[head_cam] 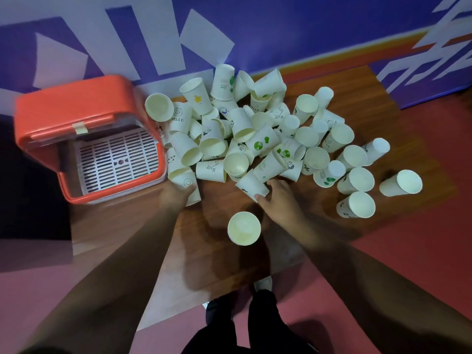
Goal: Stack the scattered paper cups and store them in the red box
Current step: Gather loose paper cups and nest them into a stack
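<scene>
Cups heaped on table, both hands at the near edge

Paper cups (255, 134) lie in a loose pile across the wooden table (217, 264) – some upright, some on their sides, none yet inside the red box (76, 98). The box stands at the table's left end, just beside the pile, with its lid tipped back and a white slotted tray (117, 159) in its bottom.

The left hand (176, 194) is at the pile's near-left corner, close to the box; its fingers seem to be curled round a smiley cup (187, 183), though blur makes the grip hard to read. The right hand (278, 200) holds a tipped cup (251, 183) at the pile's near edge – thumb on one side, fingers on the other. Between the two wrists, apart from the pile, stands one upright cup (244, 231), mouth up.
</scene>
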{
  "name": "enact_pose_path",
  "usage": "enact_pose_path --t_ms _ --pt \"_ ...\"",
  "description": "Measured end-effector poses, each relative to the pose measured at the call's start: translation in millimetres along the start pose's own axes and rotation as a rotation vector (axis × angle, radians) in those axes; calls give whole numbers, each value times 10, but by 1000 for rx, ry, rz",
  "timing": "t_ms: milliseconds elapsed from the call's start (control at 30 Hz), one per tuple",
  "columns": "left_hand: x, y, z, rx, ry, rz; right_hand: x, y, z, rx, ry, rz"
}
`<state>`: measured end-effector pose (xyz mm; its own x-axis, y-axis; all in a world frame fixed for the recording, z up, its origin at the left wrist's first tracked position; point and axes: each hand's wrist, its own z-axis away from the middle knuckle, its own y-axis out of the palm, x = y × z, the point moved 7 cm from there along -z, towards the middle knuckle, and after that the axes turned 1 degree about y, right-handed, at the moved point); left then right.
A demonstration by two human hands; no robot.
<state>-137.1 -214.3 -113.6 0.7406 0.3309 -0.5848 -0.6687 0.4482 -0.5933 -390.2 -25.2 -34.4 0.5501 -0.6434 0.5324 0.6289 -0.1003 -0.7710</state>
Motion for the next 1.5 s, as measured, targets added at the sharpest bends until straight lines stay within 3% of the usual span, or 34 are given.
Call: enact_pose_path --t_ms 167,300,433,733,1000,1233,1367,1500 --pt "148 -22 128 13 -8 161 -20 240 -211 65 23 73" --pt "175 -147 558 47 -6 448 -7 350 -295 69 26 145" --pt "-1 -357 1097 101 111 632 52 387 -329 69 -22 198" --pt "-596 -399 1973 351 429 561 -36 299 -204 320 100 -157" --pt "-655 46 2259 363 638 329 -54 -313 183 235 154 -629" --pt "-472 453 2074 236 652 -6 69 -603 482 185 37 -650" --pt "-423 524 2096 324 666 -84 132 -585 675 222 -78 -588" --pt "-531 303 2154 342 554 255 200 -530 870 236 -196 -492"
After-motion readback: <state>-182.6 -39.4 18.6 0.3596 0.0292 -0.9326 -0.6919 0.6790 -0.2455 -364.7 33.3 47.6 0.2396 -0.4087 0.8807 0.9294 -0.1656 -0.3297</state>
